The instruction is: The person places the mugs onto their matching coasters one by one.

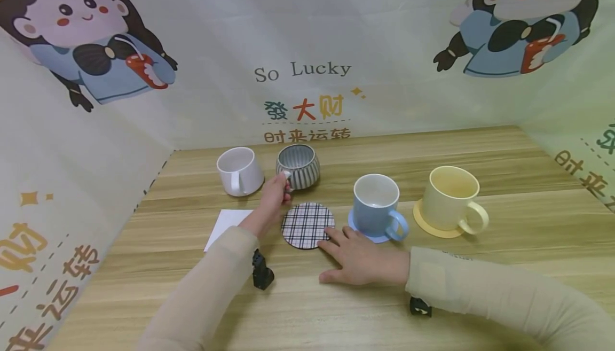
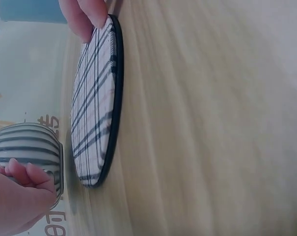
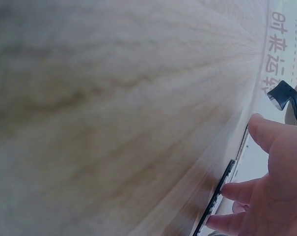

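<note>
- Grey-and-white striped, rounded mug stands near the back of the wood-grain table, beyond the plaid coaster; whether its base touches the wood, I cannot tell.
- Left hand: fingers curled round the striped mug's handle, gripping it.
- Right hand: fingers extended and spread, the thumb well apart from them; fingertips touch the near right edge of the round black-and-white plaid coaster with a dark rim.
- Plain white mug, handle facing the person, stands upright to the left of the striped one.
- Flat white piece with straight edges lies nearer the person than the white mug, partly covered by the left arm.
- Light-blue mug, upright on a round blue coaster, just beyond the right hand.
- Pale-yellow mug, upright on a round yellow coaster, farthest right.
- White printed cloth hangs behind the table, bearing cartoon figures and lettering.
</note>
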`<action>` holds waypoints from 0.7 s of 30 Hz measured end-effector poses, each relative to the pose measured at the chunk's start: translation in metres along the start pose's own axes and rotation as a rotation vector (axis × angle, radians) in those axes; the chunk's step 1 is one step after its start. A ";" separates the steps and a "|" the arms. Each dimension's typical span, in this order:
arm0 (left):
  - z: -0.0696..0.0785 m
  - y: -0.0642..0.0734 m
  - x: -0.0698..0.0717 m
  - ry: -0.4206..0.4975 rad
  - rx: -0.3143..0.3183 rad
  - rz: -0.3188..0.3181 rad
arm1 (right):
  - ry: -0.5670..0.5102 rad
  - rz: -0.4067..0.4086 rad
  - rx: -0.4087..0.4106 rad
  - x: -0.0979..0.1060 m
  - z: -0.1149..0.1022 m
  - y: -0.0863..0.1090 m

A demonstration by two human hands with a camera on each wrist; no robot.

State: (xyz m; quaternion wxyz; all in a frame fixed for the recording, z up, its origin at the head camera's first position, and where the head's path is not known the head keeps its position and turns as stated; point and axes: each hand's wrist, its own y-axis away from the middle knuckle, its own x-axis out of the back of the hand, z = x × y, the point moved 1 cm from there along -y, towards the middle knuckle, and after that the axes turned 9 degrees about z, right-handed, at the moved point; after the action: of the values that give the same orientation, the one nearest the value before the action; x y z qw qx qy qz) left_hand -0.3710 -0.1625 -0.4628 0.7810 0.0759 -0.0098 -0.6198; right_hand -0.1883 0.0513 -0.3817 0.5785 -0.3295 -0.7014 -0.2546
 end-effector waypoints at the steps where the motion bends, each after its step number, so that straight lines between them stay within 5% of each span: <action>1: -0.002 -0.002 0.002 -0.004 -0.010 -0.004 | -0.005 -0.001 -0.002 0.000 0.000 0.000; 3: -0.006 -0.006 0.006 -0.004 -0.045 -0.027 | -0.013 -0.002 -0.005 0.000 0.000 0.000; 8: 0.014 0.020 0.005 -0.018 -0.046 -0.050 | -0.025 0.002 -0.007 0.001 0.000 0.001; 15: 0.077 0.101 -0.010 -0.123 0.048 -0.016 | -0.023 0.027 -0.006 0.000 0.001 0.001; 21: 0.088 0.121 -0.009 -0.112 0.066 -0.061 | -0.039 0.021 -0.016 0.000 0.001 0.001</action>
State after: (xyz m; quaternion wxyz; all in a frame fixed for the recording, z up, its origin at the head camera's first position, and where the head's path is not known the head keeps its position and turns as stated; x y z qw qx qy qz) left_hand -0.2661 -0.1365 -0.3598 0.7572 0.0673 -0.0716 -0.6458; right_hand -0.1886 0.0527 -0.3821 0.5647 -0.3463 -0.7070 -0.2477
